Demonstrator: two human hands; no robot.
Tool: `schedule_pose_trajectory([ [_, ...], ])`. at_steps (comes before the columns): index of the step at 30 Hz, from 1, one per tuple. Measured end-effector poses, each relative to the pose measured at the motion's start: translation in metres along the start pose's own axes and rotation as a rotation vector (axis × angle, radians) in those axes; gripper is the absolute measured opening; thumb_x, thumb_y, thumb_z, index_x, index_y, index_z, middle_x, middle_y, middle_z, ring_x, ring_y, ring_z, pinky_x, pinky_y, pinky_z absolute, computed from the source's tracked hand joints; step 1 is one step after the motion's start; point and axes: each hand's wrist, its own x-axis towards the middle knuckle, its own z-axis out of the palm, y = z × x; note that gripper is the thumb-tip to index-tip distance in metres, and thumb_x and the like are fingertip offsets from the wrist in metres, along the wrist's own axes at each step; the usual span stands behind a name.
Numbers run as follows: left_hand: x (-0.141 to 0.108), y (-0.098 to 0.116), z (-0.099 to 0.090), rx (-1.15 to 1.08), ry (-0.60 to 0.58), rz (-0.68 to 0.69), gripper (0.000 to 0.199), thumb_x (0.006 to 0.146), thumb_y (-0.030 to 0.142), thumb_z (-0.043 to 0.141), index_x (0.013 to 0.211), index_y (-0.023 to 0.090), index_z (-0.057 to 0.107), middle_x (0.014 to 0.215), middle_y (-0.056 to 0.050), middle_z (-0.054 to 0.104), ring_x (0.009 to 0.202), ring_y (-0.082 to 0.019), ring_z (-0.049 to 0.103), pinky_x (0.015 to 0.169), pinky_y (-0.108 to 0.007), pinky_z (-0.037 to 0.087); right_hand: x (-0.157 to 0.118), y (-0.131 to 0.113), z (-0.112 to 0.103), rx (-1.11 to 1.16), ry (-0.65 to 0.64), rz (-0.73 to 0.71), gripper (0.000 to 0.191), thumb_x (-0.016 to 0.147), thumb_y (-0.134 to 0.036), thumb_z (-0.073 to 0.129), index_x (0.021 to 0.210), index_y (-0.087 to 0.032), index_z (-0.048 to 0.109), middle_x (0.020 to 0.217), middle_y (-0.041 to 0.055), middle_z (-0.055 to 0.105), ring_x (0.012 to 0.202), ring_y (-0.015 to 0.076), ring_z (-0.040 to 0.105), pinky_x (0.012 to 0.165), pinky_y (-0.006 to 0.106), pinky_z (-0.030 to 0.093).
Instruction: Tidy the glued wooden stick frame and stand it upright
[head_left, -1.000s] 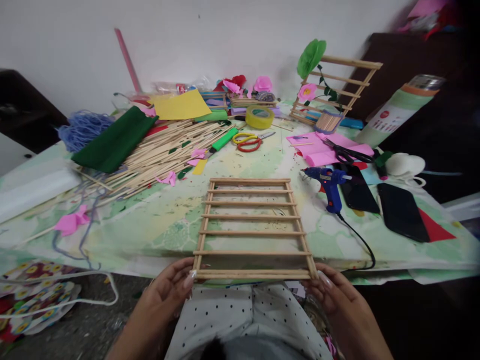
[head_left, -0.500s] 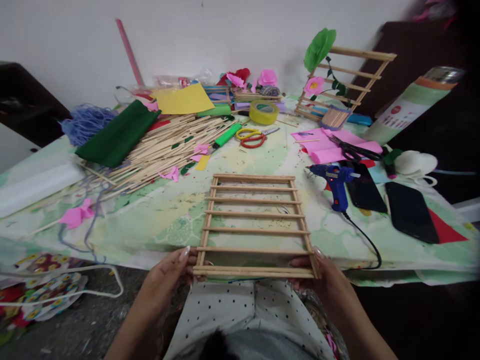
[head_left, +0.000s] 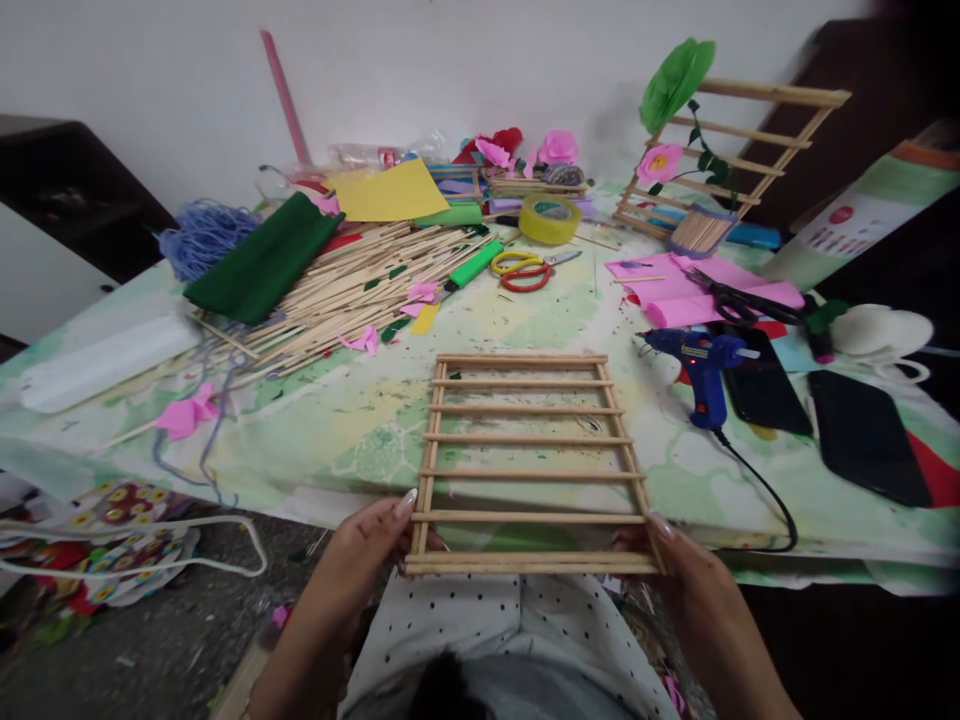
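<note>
A ladder-like frame of thin wooden sticks (head_left: 529, 440) spans the table's front edge, its near end held over my lap. My left hand (head_left: 375, 535) pinches the near left corner, thumb on top and fingers underneath. At the near right corner my right hand (head_left: 679, 560) grips the side stick, its fingers partly hidden below the frame. Right of the frame stands a blue hot glue gun (head_left: 701, 370) with a small red light lit and a black cord. Beyond the frame lie scissors with yellow and red handles (head_left: 525, 270).
Loose wooden sticks (head_left: 360, 290), dark green paper (head_left: 262, 260) and blue yarn (head_left: 206, 240) cover the left. A decorated stick rack (head_left: 750, 150) leans at the back right. Two phones (head_left: 870, 435), black scissors (head_left: 731, 295) and a tall bottle (head_left: 862, 215) sit on the right. Yellow tape (head_left: 550, 217) stands behind.
The view has turned slightly left, so the things on the table appear further right. Both hands keep their grip on the stick frame, which sits slightly lower in the picture.
</note>
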Motion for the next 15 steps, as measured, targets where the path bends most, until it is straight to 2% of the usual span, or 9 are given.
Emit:
schedule_pose_trajectory([
  [3,-0.0004,0.0023,0.0028,0.034,0.014,0.015,0.048,0.061,0.062,0.070,0.067,0.015,0.062,0.057,-0.002,0.065,0.052,-0.011,0.054,0.052,-0.021,0.040,-0.0010,-0.0035,0.0033,-0.076,0.050,-0.050,0.038,0.071,-0.055,0.067,0.066,-0.018,0.072,0.065,0.0048,0.067,0.063,0.0171,0.058,0.059,0.025,0.045],
  [6,-0.0015,0.0045,0.0048,0.047,0.031,0.023,0.047,0.061,0.060,0.071,0.065,0.015,0.061,0.056,-0.002,0.064,0.052,-0.011,0.053,0.052,-0.021,0.039,-0.0020,-0.0066,0.0053,-0.089,0.057,-0.029,0.035,0.071,-0.052,0.068,0.066,-0.018,0.072,0.067,0.0062,0.069,0.064,0.0182,0.060,0.061,0.026,0.047],
  [10,-0.0023,0.0053,0.0056,0.045,0.050,0.022,0.046,0.066,0.060,0.066,0.066,0.015,0.063,0.057,-0.004,0.065,0.052,-0.013,0.053,0.052,-0.023,0.040,-0.0028,-0.0092,0.0052,-0.054,0.010,-0.019,0.036,0.077,-0.054,0.062,0.067,-0.021,0.073,0.070,0.0087,0.071,0.066,0.0207,0.061,0.065,0.029,0.048],
  [15,-0.0016,0.0041,0.0076,0.029,0.059,0.040,0.041,0.066,0.057,0.067,0.065,0.016,0.062,0.055,-0.003,0.064,0.050,-0.013,0.053,0.049,-0.022,0.038,-0.0021,-0.0074,0.0018,0.069,-0.065,0.031,0.035,0.079,-0.054,0.059,0.070,-0.023,0.073,0.067,0.0079,0.071,0.062,0.0226,0.060,0.060,0.032,0.047],
])
